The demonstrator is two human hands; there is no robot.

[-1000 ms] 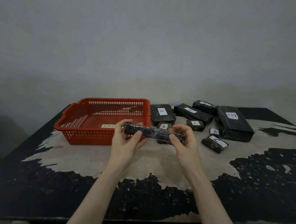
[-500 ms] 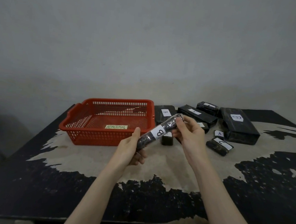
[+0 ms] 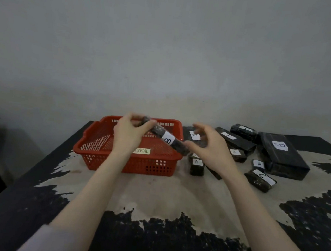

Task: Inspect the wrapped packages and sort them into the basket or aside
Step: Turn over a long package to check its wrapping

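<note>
Black glossy film makes the long package marked B (image 3: 164, 138) look light, stiff and slippery; the left hand (image 3: 128, 134) grips its far end over the red basket (image 3: 97, 149), the right hand (image 3: 207, 147) spread, fingers loose, just beside its near end.

The long package (image 3: 165, 138) held in my left hand (image 3: 128, 134) carries a white label reading "B". The basket (image 3: 98, 139) label shows "ORMAL". Table packages read "B" (image 3: 194, 134), "A" (image 3: 259, 164), "A" (image 3: 197, 162) and "C" (image 3: 261, 176).

worn black table (image 3: 174, 197), grey wall (image 3: 168, 44)
</note>
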